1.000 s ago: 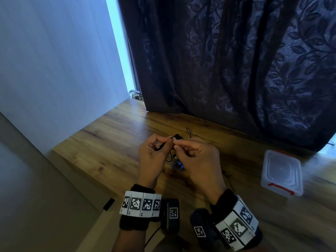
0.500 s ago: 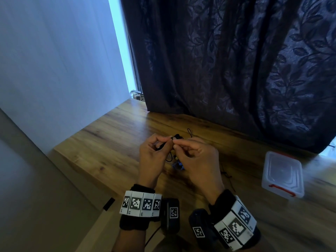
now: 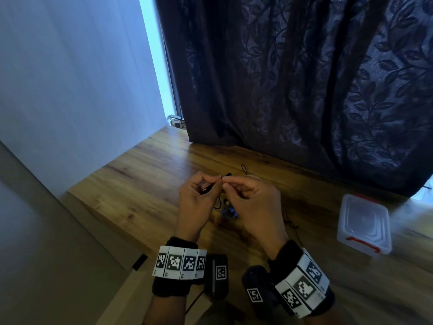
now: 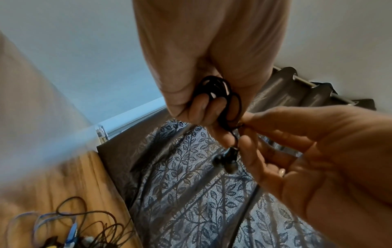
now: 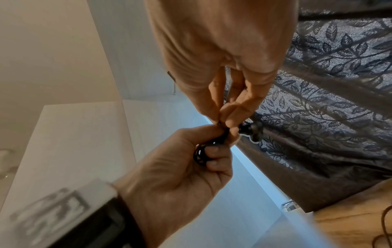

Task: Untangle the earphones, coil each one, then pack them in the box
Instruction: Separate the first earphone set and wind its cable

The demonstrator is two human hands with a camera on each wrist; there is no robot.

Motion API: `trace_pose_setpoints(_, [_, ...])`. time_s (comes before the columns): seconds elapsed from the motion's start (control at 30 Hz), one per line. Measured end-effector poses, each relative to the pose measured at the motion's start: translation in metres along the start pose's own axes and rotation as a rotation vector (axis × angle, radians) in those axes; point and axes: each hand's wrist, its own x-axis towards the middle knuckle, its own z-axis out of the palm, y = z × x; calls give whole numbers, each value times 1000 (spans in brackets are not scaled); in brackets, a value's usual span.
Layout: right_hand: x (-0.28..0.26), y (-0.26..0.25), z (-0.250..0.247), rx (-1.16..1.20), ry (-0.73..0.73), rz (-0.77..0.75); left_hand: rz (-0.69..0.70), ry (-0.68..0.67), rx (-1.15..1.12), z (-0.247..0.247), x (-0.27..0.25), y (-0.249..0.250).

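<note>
My left hand (image 3: 199, 198) holds a small coil of black earphone cable (image 4: 220, 99) with its fingers curled round it; the coil (image 5: 201, 156) shows between thumb and fingers. My right hand (image 3: 248, 195) pinches the cable's end right beside the coil, thumb against forefinger (image 5: 224, 117). The two black earbuds (image 4: 227, 161) hang just below the pinch. Both hands are raised above the wooden table (image 3: 145, 191). A blue earphone (image 3: 229, 213) lies on the table under my hands, tangled with another dark cable (image 4: 101, 226). The clear plastic box (image 3: 364, 224) with red latches sits at the right, lid on.
A dark leaf-patterned curtain (image 3: 304, 90) hangs along the table's far edge. A white wall (image 3: 70, 90) stands at the left. A thin dark cable (image 3: 290, 224) trails on the table right of my right hand.
Both hands stay together over the same spot, working the black cable; the right fingertips have shifted only slightly against the coil.
</note>
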Motion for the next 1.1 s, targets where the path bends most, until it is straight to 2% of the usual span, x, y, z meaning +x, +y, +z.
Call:
trace_pose_setpoints(0.1, [11, -6, -9, -56, -85, 88, 40, -44, 45, -1, -1, 2])
trace_pose_setpoints(0.23, [30, -10, -19, -179, -309, 66, 34, -117, 94, -5, -1, -1])
trace_pose_setpoints(0.33, [38, -14, -26, -153, -373, 18, 47, -159, 98, -3, -2, -1])
trace_pose_setpoints(0.5, [35, -15, -24, -292, -299, -125, 14, -138, 128, 4, -2, -2])
trace_pose_setpoints(0.67, [28, -9, -20, -306, -291, -38, -40, -195, 129, 1, -2, -4])
trace_pose_setpoints(0.87, [27, -15, -25, -203, -263, -14, -130, -306, 19, -1, -5, 0])
trace_pose_setpoints(1.03, [22, -7, -18, -461, -294, -75, -83, -290, 157, -1, -4, -4])
trace_pose_setpoints(1.1, [20, -4, -14, -452, -263, -113, -50, -262, 209, -1, -3, -7])
